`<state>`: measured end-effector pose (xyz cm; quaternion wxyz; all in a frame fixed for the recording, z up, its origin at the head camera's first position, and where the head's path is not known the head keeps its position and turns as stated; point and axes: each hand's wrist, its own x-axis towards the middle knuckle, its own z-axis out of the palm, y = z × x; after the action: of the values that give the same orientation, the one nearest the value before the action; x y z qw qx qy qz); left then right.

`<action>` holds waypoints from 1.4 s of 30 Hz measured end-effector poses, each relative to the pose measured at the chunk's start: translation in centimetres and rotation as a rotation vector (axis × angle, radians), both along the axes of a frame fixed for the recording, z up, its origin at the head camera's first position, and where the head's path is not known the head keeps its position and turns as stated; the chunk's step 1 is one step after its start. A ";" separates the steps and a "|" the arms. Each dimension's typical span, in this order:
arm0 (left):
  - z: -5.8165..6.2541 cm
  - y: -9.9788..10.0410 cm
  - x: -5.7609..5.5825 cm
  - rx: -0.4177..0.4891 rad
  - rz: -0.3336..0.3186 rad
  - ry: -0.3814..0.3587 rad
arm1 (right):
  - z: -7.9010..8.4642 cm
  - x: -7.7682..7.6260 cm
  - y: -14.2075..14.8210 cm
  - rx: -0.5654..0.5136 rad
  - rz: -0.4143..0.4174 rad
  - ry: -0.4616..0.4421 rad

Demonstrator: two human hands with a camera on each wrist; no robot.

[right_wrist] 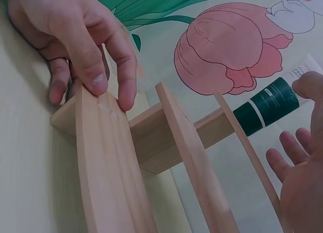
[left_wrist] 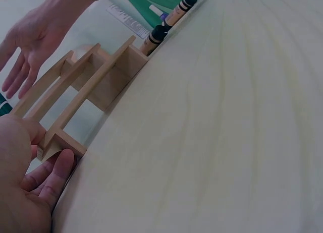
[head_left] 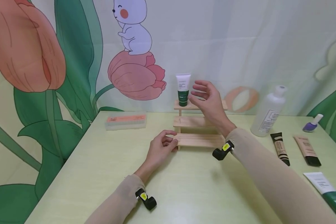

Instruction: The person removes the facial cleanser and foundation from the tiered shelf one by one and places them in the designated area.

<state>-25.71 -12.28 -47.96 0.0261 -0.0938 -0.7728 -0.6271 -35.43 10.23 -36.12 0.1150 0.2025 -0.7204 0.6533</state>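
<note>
A three-step wooden display stand [head_left: 198, 140] stands on the table. At the left end of its lowest step, my left hand [head_left: 161, 146] pinches the board, with thumb and forefinger on the wood in the right wrist view. A white and green squeeze tube [head_left: 183, 90] stands cap down on the left of the top step. Just right of that tube is my right hand [head_left: 210, 101], fingers spread and slightly bent, with nothing in them. In the right wrist view the tube's green part [right_wrist: 267, 104] shows near the right thumb.
Right of the stand are a clear pump-style bottle [head_left: 269, 112], a black and beige tube [head_left: 280, 148], a BB cream tube [head_left: 307, 151], purple nail polish [head_left: 312, 123] and a larger green-white tube [head_left: 329, 193]. A flat translucent box [head_left: 126, 120] lies left. A printed curtain [head_left: 201, 40] hangs behind.
</note>
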 end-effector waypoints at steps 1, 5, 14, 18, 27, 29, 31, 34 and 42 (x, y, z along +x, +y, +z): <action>0.1 0.0 0.0 0.002 0.000 0.000 | 0.0 -0.2 -0.2 0.002 0.001 -0.004; 0.1 0.2 0.1 0.007 0.004 -0.002 | 0.1 -0.7 -0.9 0.009 -0.003 -0.021; 0.1 0.4 0.0 -0.013 -0.001 -0.010 | -0.3 -1.1 -1.3 0.041 0.003 -0.068; 0.2 0.5 0.0 -0.020 0.001 -0.017 | -0.4 -1.1 -1.4 0.058 0.000 -0.076; 0.3 0.5 0.0 -0.014 -0.002 -0.002 | -0.3 -1.2 -1.7 0.095 -0.008 -0.091; 0.4 0.5 0.1 -0.013 -0.004 0.005 | -0.3 -1.2 -1.8 0.108 -0.022 -0.087; 0.4 0.5 0.1 -0.016 -0.003 0.006 | -0.3 -1.1 -1.9 0.123 -0.040 -0.082; 0.4 0.4 0.2 -0.019 0.000 0.001 | -0.4 -1.1 -2.0 0.134 -0.052 -0.081; 0.3 0.2 0.2 -0.023 0.007 -0.012 | -0.1 -0.9 -2.0 0.121 -0.058 -0.062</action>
<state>-25.53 -12.07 -47.70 0.0225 -0.0876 -0.7803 -0.6189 -36.28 8.27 -36.23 0.0991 0.1675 -0.7674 0.6110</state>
